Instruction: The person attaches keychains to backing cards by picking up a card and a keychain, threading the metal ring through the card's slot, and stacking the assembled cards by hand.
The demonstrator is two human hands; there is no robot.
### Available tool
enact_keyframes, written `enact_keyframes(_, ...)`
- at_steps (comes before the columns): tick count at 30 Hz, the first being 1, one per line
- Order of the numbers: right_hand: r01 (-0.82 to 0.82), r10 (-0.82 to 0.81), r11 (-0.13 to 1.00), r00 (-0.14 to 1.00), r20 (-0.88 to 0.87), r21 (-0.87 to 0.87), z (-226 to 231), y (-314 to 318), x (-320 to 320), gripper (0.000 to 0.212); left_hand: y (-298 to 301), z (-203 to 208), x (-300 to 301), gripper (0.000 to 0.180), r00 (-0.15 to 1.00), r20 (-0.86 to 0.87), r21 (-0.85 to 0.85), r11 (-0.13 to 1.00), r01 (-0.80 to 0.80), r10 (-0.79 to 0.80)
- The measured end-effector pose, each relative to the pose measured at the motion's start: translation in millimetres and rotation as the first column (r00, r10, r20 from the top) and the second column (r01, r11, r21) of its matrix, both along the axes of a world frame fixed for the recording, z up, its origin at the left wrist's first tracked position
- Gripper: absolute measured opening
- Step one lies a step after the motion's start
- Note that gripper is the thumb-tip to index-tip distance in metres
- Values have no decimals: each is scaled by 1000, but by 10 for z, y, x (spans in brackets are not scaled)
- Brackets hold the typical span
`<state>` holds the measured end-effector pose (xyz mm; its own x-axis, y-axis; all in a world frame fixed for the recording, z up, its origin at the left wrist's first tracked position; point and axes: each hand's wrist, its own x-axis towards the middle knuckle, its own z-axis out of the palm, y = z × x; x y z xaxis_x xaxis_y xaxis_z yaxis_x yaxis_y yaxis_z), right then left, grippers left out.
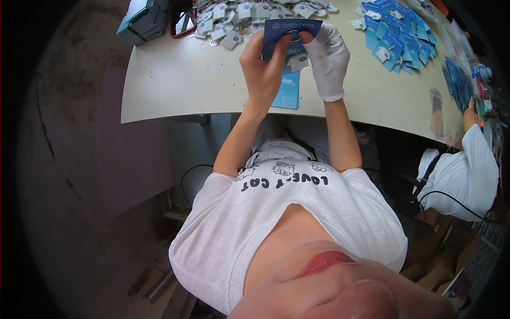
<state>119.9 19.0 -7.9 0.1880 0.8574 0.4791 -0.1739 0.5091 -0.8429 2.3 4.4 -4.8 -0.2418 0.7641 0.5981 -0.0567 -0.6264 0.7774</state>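
Head view: dark blue card (289, 29) being held up above the tabletop (175, 80), a keyring tag (298, 61) dangling from it. Bare left hand (261, 72) is pinching the card's left edge; gloved right hand (328, 58) is pinching at its top. Step looks like fitting tag to card; seating it calls for steady fingers. Loose tags (234, 21) are lying beyond, finished blue cards (396, 37) piling up right.
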Motion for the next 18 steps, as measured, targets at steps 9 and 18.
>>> enact_keyframes(9,-82,80,996,996,-47,-31,185,-150,-30,18,-90,99,-26,16,989,67,-53,990,132,-129)
enact_keyframes(18,-15,10,1000,940,342,13,147,-86,2,22,52,-156,-41,22,951,141,-100,952,291,-276)
